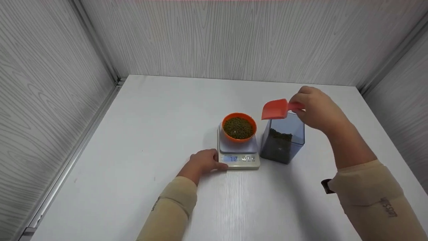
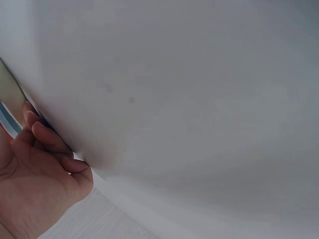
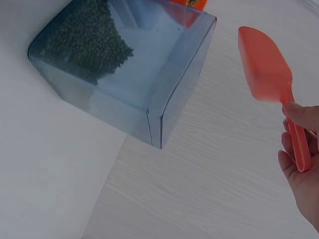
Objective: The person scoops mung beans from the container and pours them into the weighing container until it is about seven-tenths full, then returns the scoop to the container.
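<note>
My right hand [image 1: 316, 107] grips the handle of a red-orange scoop [image 1: 275, 109], its blade held over the left back rim of a clear bluish square container [image 1: 297, 132]. The right wrist view shows the scoop [image 3: 266, 64] with thumb and fingers round its handle. Small green beans [image 3: 94, 47] lie heaped in that container. To its left, a digital kitchen scale [image 1: 237, 149] bears an orange bowl [image 1: 230, 135] filled with green beans. My left hand [image 1: 204, 160] holds the scale's front left corner, thumb along the front edge, fingers at the side.
All of this stands on a white table [image 1: 150, 117], walled by grey wood-grain panels [image 1: 217, 40] at the back and sides. The container is close beside the scale's right side. Digits show on the scale's lit display [image 1: 231, 158].
</note>
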Tool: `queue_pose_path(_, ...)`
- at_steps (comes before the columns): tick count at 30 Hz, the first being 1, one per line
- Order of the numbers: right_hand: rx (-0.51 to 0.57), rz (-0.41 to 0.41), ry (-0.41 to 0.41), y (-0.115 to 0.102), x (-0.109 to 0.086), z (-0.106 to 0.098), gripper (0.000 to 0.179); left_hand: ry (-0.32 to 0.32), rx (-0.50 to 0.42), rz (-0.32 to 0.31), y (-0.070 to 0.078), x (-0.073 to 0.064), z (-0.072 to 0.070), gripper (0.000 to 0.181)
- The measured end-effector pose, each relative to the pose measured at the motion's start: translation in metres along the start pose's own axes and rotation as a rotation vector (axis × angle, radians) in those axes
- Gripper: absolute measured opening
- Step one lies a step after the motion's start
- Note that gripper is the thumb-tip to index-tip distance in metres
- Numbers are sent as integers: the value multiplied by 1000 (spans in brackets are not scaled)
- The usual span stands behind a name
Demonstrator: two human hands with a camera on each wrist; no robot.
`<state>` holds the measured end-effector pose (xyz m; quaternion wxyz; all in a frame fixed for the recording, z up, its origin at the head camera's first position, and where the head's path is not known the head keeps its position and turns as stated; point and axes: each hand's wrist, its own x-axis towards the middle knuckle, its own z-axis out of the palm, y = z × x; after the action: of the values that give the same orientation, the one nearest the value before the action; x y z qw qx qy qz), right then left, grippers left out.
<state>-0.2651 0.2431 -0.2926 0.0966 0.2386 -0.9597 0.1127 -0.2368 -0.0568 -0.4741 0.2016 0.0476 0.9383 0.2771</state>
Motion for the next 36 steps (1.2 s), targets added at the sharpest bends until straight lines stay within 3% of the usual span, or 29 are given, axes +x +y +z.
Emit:
queue_pose_path(4,9,83,-57,14,-6,-4,18,6,-12,-7,-2,-2,-2,42)
queue_pose_path(7,4,123,-101,24,-9,4,17,5,-21,-16,-4,-3,-2,42)
queue_pose_path(11,-9,123,-167,28,-10,25,18,5,-19,-17,-5,-4,-2,43)
queue_pose_path(21,-46,76,-286,14,-4,68,24,-13,-17,-29,-4,-5,1,44)
queue_pose_path(28,-73,19,-298,17,-6,82,17,-28,-9,-27,-2,-6,3,43)
queue_pose_path(33,-58,54,-368,20,-5,83,15,-41,-38,-47,-2,-8,1,44)
queue_pose_path(36,-34,91,-437,22,-3,80,16,-84,-72,-60,-3,-8,-1,43)
